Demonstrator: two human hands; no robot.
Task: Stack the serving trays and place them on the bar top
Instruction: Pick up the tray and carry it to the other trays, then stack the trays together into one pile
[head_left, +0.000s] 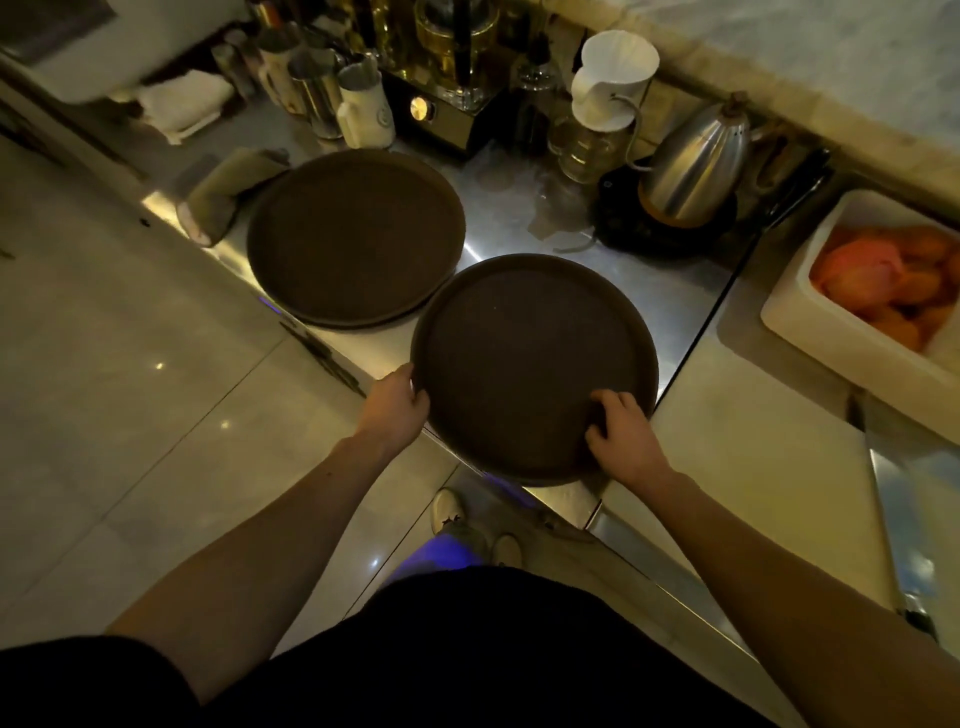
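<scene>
Stacking not done yet. Left hand (396, 404) and right hand (623, 435) have fingers (605, 402) closed on the near tray's (530, 358) rim, at the desk (597, 249) edge. Far tray (356, 236) lies just beside, apart. Left: stack, move to bar top.

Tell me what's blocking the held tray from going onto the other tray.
Nothing visible. Both hands, left and right, grip the near tray; the far tray lies bare, and the two rims almost meet.
</scene>
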